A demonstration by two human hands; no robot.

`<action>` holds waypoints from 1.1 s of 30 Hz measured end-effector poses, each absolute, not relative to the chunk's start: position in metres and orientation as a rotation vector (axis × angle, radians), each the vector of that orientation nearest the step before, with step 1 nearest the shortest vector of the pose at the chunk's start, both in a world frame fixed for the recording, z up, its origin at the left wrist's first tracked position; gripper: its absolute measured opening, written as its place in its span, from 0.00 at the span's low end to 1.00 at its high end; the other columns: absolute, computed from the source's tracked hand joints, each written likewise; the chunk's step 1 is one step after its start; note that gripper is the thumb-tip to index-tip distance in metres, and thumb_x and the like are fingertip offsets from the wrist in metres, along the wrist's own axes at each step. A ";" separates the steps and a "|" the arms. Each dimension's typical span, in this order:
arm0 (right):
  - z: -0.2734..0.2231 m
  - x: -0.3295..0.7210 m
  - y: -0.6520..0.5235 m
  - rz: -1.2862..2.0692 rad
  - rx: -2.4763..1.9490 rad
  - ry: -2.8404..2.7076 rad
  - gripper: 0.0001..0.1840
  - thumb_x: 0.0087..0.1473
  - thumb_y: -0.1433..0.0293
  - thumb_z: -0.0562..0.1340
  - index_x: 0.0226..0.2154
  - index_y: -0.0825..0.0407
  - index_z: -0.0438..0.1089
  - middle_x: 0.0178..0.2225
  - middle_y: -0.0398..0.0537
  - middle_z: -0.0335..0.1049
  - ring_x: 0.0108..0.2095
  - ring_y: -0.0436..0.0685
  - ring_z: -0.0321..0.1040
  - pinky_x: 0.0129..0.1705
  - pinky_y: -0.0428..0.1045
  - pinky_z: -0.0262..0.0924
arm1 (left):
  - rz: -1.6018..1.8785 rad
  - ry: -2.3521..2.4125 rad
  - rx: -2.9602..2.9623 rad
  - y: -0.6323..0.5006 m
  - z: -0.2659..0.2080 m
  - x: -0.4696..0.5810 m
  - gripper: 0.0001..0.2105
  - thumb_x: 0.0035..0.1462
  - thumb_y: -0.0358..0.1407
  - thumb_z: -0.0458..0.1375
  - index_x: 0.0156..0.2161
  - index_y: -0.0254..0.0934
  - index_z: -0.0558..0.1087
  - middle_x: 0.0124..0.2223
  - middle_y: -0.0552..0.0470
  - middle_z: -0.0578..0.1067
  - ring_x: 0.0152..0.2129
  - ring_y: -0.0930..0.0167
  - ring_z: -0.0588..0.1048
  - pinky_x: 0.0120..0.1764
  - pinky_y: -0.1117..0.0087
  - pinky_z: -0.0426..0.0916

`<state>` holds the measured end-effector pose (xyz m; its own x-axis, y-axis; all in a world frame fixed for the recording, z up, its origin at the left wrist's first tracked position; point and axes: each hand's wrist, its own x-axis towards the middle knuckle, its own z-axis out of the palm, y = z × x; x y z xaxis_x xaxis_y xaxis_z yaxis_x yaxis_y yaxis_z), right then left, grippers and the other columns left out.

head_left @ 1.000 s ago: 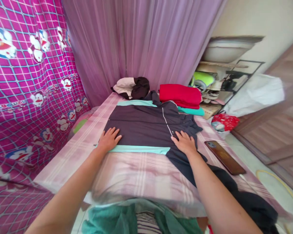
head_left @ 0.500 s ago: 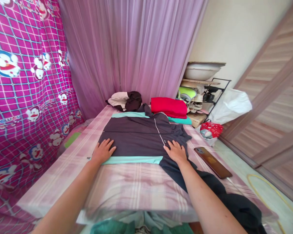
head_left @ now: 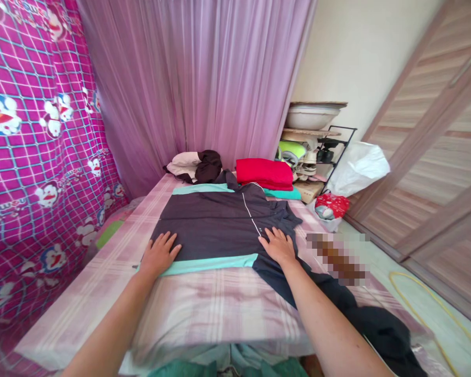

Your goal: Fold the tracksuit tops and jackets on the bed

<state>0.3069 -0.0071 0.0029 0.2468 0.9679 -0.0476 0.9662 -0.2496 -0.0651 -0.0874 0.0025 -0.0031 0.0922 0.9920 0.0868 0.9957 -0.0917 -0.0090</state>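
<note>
A dark grey long-sleeved top [head_left: 208, 220] with mint-green side panels and a thin white stripe lies spread flat, its collar end to the right. My left hand [head_left: 160, 254] rests palm down on its lower left corner, fingers spread. My right hand [head_left: 278, 245] lies flat near the white stripe at the chest, fingers also apart. From beneath my right forearm a dark sleeve [head_left: 333, 288] trails toward the near right corner. Neither hand grips the cloth.
Beneath is a table with a plaid cover [head_left: 215, 298]. At the back sit a crumpled black-and-white garment [head_left: 186, 166] and a folded red cloth [head_left: 265, 174] over teal cloth. A pixelated brown item [head_left: 337, 259] lies right. Beyond stands a shelf rack [head_left: 343, 152] with a basin.
The camera view has shifted slightly, so everything appears a little farther left. Both hands stay flat on the top, which looks unchanged.
</note>
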 end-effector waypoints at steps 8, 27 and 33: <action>0.004 0.305 -0.011 0.128 -2.475 -1.909 0.34 0.64 0.51 0.43 0.67 0.48 0.52 0.69 0.51 0.45 0.68 0.62 0.41 0.66 0.61 0.37 | -0.031 -2.083 -2.255 -0.001 0.001 -0.086 0.27 0.66 0.46 0.43 0.66 0.38 0.58 0.69 0.46 0.57 0.66 0.59 0.55 0.63 0.50 0.52; 0.055 0.261 0.046 0.086 -2.184 -2.078 0.28 0.64 0.58 0.48 0.61 0.50 0.63 0.65 0.57 0.57 0.63 0.62 0.55 0.61 0.61 0.50 | -0.069 -2.055 -2.350 0.040 0.041 -0.068 0.24 0.65 0.48 0.42 0.48 0.40 0.77 0.52 0.45 0.77 0.49 0.62 0.75 0.52 0.62 0.67; 0.028 0.227 0.103 0.312 -1.936 -2.289 0.31 0.66 0.55 0.42 0.67 0.46 0.51 0.70 0.48 0.45 0.68 0.58 0.42 0.66 0.62 0.38 | -0.163 -1.978 -2.345 0.092 0.014 -0.034 0.28 0.65 0.49 0.44 0.66 0.40 0.60 0.69 0.43 0.57 0.65 0.57 0.56 0.63 0.49 0.52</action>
<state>0.2273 0.1031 0.0275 -0.1705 0.9847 -0.0361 0.9584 0.1572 -0.2384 -0.0341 0.0919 0.0144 0.1662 0.9780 0.1259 0.9854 -0.1694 0.0152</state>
